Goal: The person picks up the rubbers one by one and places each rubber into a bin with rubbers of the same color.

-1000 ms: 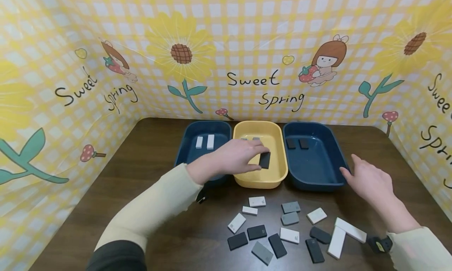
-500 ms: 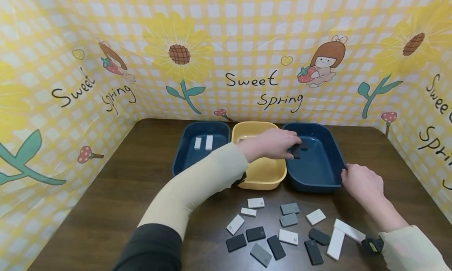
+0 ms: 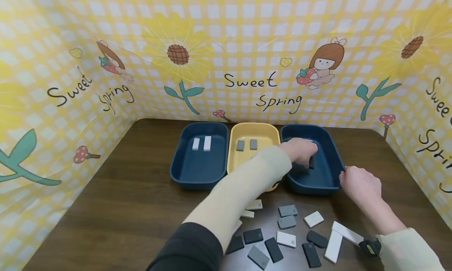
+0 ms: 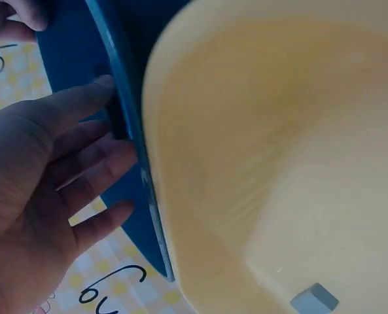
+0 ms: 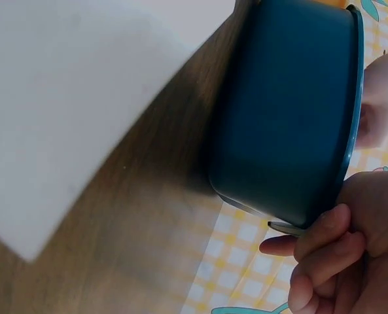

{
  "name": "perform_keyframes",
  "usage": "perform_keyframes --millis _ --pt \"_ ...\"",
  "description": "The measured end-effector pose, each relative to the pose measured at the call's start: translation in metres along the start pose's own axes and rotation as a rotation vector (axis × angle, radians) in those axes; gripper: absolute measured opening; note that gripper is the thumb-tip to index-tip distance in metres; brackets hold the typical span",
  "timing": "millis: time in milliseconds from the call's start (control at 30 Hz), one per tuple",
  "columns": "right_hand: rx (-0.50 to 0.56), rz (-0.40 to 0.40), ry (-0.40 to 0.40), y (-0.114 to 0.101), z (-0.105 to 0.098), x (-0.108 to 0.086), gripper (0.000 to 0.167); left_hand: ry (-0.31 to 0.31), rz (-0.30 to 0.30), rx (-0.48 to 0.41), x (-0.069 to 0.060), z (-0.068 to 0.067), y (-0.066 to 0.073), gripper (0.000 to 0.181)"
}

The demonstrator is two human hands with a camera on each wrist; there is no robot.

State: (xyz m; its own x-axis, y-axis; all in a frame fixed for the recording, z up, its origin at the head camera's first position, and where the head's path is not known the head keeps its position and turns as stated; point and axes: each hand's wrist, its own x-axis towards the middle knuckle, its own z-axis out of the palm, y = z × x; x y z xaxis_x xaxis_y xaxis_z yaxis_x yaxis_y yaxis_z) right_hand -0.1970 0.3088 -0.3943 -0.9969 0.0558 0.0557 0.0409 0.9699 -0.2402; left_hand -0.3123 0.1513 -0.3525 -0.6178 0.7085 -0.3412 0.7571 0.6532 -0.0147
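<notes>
My left hand (image 3: 301,150) is down inside the right blue bin (image 3: 312,189), pinching a small black rectangular block (image 3: 311,162) between thumb and fingers. In the left wrist view the dark block (image 4: 116,116) is mostly hidden by the fingers and the bin's rim. Out at the bin's right side, my right hand (image 3: 361,183) grips the rim near the front corner. The right wrist view shows its fingers (image 5: 328,245) curled at the rim of the bin. Dark blocks seen earlier inside this bin are hidden behind my left hand.
Left of it stand a yellow bin (image 3: 231,153) with two grey blocks and another blue bin (image 3: 199,184) with two white blocks. Several white, grey and black blocks lie in front, among them a grey block (image 3: 258,257) and a long white block (image 3: 333,245).
My left hand has carried the black block rightward from over the yellow bin into the right blue bin. My right hand has come to the bin's rim and now holds it.
</notes>
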Motion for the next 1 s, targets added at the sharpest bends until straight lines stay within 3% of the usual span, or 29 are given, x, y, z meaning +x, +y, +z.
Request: perform_keyframes --millis 133,367,600,800,1000 --pt "-0.008 -0.007 0.007 -0.001 -0.001 0.002 0.031 -0.003 -0.042 0.021 0.008 -0.001 0.002 0.03" --pt "-0.024 0.001 0.002 -0.002 -0.001 0.002 0.029 -0.014 -0.056 0.12 0.014 0.003 0.01 0.027" --pt "-0.031 0.023 0.002 0.0 -0.001 0.0 0.027 -0.007 -0.079 0.125 0.023 0.005 0.018 0.026" --pt "-0.031 0.03 -0.007 0.0 0.0 0.0 0.026 -0.072 -0.117 0.11 0.03 0.003 0.025 0.033" --pt "-0.033 0.045 -0.009 0.0 0.0 0.0 0.026 -0.093 -0.149 0.095 0.037 -0.001 0.029 0.031"
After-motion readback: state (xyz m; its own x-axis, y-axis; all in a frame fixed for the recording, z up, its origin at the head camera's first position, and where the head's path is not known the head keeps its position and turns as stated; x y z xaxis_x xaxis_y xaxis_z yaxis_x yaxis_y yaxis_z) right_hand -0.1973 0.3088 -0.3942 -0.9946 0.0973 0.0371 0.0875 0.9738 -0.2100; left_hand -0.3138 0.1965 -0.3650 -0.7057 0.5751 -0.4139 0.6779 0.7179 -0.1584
